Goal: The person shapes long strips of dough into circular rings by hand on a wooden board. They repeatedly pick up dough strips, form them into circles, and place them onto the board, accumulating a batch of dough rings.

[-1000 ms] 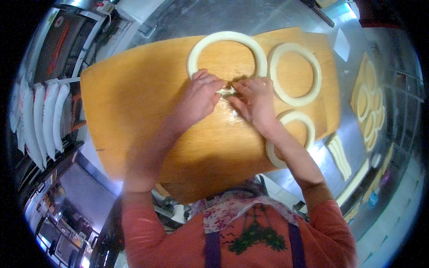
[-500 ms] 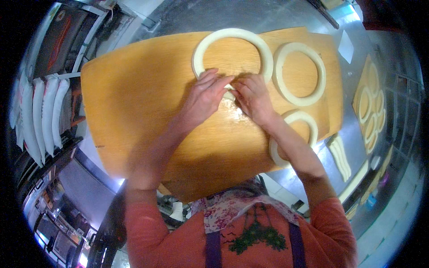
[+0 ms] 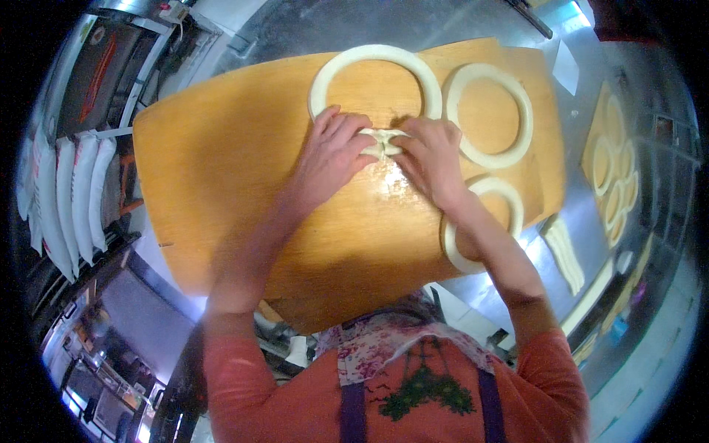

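Observation:
A pale dough ring (image 3: 419, 87) lies at the upper middle of a wooden board (image 3: 199, 177). At its near side, my left hand (image 3: 332, 159) grips one end of the dough, fingers curled around it. My right hand (image 3: 432, 159) pinches the other end opposite, fingertips pressed on it. Between them the creased, flattened join (image 3: 382, 142) shows. Two more rings lie to the right, one higher (image 3: 523, 118) and one lower (image 3: 515, 218), partly behind my right forearm. A shiny patch marks the board just below the join.
A steel table (image 3: 487, 310) surrounds the board, holding dough strips (image 3: 563, 255), a white flat item (image 3: 566, 66) and, at the right, another board (image 3: 597, 118) with several rings. Stacked white bags (image 3: 68, 203) stand at the left. A dark rod (image 3: 530, 18) lies at the back.
Compared with half a second ago, my hands sit slightly farther apart and higher, exposing the flattened join between them. The ring has shifted a little toward the left in the picture.

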`<state>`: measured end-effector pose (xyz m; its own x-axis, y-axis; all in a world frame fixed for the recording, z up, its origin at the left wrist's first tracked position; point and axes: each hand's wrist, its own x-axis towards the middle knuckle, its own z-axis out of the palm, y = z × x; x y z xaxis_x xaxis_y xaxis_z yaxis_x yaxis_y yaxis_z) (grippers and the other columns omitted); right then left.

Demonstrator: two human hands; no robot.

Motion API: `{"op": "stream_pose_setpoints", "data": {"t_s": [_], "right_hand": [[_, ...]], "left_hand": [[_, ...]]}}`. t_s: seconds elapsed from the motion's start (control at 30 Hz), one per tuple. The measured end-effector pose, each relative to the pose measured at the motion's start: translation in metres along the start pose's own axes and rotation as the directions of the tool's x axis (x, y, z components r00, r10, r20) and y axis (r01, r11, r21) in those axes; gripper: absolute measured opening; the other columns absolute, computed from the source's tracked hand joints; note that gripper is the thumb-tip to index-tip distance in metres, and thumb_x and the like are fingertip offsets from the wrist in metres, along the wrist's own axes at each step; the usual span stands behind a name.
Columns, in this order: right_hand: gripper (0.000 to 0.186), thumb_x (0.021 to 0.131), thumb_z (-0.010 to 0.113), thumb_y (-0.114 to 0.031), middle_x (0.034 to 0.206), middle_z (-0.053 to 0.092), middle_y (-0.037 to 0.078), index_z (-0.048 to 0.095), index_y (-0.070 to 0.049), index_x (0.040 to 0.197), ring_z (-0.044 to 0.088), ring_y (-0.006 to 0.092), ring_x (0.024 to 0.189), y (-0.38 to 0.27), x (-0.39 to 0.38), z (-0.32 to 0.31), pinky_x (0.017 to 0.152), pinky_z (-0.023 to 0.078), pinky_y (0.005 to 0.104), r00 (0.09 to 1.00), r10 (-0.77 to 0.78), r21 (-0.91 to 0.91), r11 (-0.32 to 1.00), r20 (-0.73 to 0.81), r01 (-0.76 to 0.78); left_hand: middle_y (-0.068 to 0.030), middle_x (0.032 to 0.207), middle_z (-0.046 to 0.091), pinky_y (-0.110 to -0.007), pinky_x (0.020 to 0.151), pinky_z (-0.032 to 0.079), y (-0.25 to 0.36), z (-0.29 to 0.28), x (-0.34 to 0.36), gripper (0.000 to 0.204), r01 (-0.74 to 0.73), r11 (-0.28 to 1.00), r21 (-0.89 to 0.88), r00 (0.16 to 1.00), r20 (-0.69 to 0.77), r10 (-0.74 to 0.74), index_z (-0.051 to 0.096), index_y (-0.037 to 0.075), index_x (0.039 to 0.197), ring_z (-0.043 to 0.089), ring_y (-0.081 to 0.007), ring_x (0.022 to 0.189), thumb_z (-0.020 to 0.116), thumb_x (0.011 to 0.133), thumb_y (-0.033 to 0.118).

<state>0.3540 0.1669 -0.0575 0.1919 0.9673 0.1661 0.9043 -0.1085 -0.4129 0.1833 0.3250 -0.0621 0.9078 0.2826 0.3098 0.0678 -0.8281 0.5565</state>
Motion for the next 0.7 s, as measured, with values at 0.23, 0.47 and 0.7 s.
{"op": "stream_pose_setpoints", "data": {"t_s": [0.23, 0.47, 0.7], "right_hand": [[0.027, 0.081, 0.071, -0.014, 0.116, 0.061, 0.006, 0.067, -0.009, 0.107, 0.053, 0.0256, 0.114, -0.002, 0.004, 0.005, 0.102, 0.029, 0.0431, 0.996, 0.09, 0.127, 0.988, -0.023, -0.087], [0.021, 0.079, 0.07, -0.009, 0.117, 0.061, 0.005, 0.071, -0.007, 0.1, 0.052, 0.0246, 0.117, -0.018, 0.011, 0.008, 0.103, 0.027, 0.0433, 0.986, 0.15, 0.134, 0.981, -0.076, -0.139], [0.017, 0.076, 0.068, -0.005, 0.115, 0.063, 0.005, 0.07, -0.006, 0.093, 0.056, 0.0243, 0.112, -0.021, 0.011, 0.015, 0.095, 0.031, 0.044, 0.981, 0.086, 0.206, 0.977, -0.175, -0.049]], "left_hand": [[-0.0087, 0.115, 0.062, -0.05, 0.112, 0.028, -0.004, 0.011, -0.001, 0.028, 0.014, 1.0, -0.019, 0.998, -0.057, -0.015, 0.067, 0.009, 0.109, 0.054, -0.0243, 0.117, 0.07, 0.084, 0.021], [-0.0078, 0.116, 0.063, -0.054, 0.113, 0.023, -0.01, 0.027, -0.006, 0.026, 0.021, 0.999, 0.043, 0.999, -0.043, -0.019, 0.067, 0.01, 0.108, 0.053, -0.0237, 0.119, 0.068, 0.084, 0.02], [-0.0053, 0.117, 0.061, -0.052, 0.112, 0.023, -0.001, 0.023, -0.003, 0.022, 0.06, 0.998, -0.033, 0.996, -0.06, -0.062, 0.069, 0.013, 0.104, 0.055, -0.0246, 0.117, 0.07, 0.084, 0.021]]}}
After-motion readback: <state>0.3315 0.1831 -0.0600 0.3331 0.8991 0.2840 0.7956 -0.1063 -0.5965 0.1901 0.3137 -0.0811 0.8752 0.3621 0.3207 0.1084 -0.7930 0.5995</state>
